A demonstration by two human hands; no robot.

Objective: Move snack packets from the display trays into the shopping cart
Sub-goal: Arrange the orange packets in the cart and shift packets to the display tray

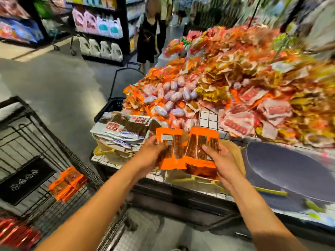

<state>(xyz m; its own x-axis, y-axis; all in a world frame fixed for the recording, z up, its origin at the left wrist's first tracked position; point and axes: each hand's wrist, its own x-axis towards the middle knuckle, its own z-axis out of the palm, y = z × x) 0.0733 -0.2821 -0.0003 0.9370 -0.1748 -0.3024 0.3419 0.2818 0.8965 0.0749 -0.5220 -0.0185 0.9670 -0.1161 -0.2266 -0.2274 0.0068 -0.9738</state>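
Gripping 2 bunches of orange snack packets (186, 147), 1 in the left hand (154, 151), 1 in the right hand (221, 158), long axes pointing away, just above the beige display tray (235, 154). Likely calls for a swing down-left into the shopping cart (36, 142), nearer the left hand, already holding an orange stack (68, 184).

Two bare hands, left hand (153, 151), right hand (221, 159), bare forearms (101, 201), slim wrists

Snack packets (186, 147) orange-edged, brown inside; shopping cart (36, 134) black wire; neighbouring packets (123, 127) white, red print.
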